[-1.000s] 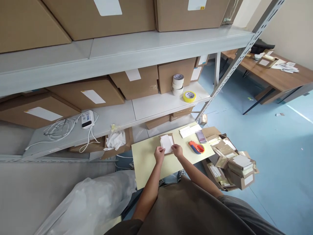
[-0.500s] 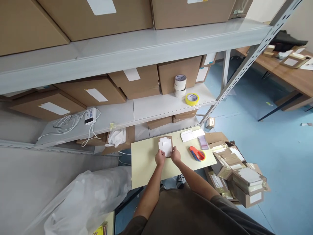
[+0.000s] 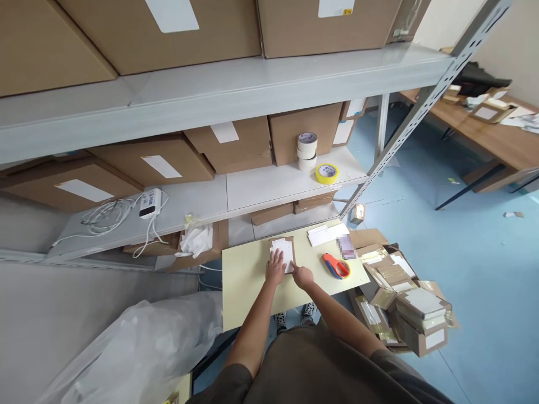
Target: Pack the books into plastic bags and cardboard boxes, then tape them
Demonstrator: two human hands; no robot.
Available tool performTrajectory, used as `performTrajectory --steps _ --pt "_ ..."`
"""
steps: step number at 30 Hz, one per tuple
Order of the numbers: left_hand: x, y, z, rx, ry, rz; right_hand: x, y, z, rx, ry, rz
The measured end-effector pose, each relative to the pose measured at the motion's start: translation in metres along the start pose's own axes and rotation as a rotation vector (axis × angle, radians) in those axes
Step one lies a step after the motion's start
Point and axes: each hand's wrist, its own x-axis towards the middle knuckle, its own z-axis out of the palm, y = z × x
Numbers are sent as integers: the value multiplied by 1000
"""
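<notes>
A small flat cardboard box (image 3: 288, 240) lies on the pale yellow tabletop (image 3: 244, 292), with white paper labels (image 3: 287, 250) on its upper face. My left hand (image 3: 275, 267) rests flat over the left part of the labels, fingers stretched out. At the box's lower right corner, my right hand (image 3: 302, 276) is closed, its fingers curled and the thumb side against the edge. An orange and blue tape dispenser (image 3: 332, 266) with yellow tape lies right of my right hand. Behind it are white label sheets (image 3: 327, 233) and a blurred purple item (image 3: 346, 247).
A grey metal shelf (image 3: 185, 209) stands behind the table, holding large cartons, white tape rolls (image 3: 307, 147), a yellow tape roll (image 3: 327, 173) and a power strip (image 3: 150, 203). Taped boxes (image 3: 421, 331) are piled on the right. Plastic wrapping (image 3: 160, 336) bulges at left.
My left hand has gone from pinching the label's lower edge to lying flat on it. My right hand stays at the box's right corner. The view has shifted slightly.
</notes>
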Motion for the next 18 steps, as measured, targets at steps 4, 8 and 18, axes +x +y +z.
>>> performTrajectory --steps 4,8,18 --pt "7 -20 14 -85 -37 94 2 5 -1 227 223 68" --pt "12 -31 15 -196 -47 135 2 -7 8 457 173 131" --pt "-31 -113 -34 -746 168 -305 5 -78 56 530 380 -54"
